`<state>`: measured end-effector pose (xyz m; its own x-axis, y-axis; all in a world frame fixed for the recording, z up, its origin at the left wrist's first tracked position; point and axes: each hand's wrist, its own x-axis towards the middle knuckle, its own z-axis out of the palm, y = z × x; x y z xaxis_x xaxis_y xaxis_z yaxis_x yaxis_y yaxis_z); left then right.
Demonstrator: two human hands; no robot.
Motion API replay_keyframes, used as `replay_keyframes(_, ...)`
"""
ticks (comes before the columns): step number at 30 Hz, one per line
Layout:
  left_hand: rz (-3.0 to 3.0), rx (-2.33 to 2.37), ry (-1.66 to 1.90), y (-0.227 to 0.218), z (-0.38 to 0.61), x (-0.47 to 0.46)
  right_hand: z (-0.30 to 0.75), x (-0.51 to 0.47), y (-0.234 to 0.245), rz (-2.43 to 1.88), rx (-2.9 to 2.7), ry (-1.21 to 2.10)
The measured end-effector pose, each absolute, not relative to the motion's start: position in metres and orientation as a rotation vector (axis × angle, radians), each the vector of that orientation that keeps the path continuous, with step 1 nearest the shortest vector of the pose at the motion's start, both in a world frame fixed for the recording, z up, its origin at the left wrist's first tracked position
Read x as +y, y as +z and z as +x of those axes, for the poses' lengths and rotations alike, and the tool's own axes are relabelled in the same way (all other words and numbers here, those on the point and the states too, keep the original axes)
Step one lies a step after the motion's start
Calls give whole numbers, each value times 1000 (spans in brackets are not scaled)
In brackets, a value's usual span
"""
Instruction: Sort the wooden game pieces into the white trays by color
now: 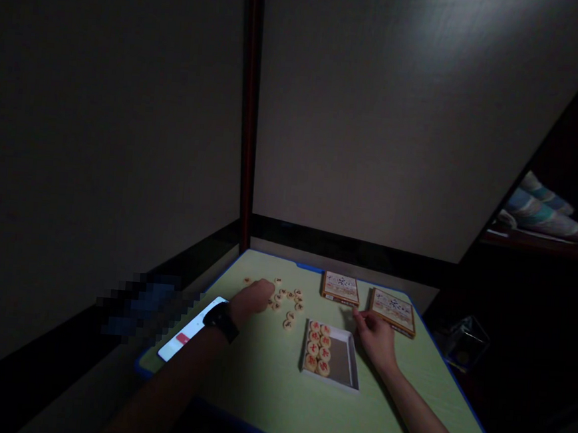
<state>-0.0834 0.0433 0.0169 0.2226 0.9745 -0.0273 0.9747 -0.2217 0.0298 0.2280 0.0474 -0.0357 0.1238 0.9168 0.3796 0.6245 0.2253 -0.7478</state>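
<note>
My left hand (255,296), with a dark watch on its wrist, reaches in among loose xiangqi pieces (283,293). Its fingers look curled inward; the hand itself hides their tips and whatever they hold. To its right lies a shallow white box tray (343,385), where round pieces with red characters (313,348) fill two columns on the left side. The tray's right part shows its bare bottom. My right hand (374,335) hovers by the tray's far right corner, fingers bent and drawn together. Anything between those fingertips is too small to tell.
A lit phone (184,338) lies at the left edge of the pale green table (250,393), under my left forearm. Two printed flat boxes (341,287) lie toward the back right. Walls stand close behind and left. Folded bedding (544,213) is at far right.
</note>
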Motion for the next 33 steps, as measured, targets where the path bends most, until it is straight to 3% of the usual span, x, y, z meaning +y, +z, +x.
replay_keyframes(23,2348,2042,333,11,-32,12,231,44,-24,-1424,-1615,255)
replay_keyframes(33,2371,1899,280,2,-49,5,157,94,7,-1220,-2413,565)
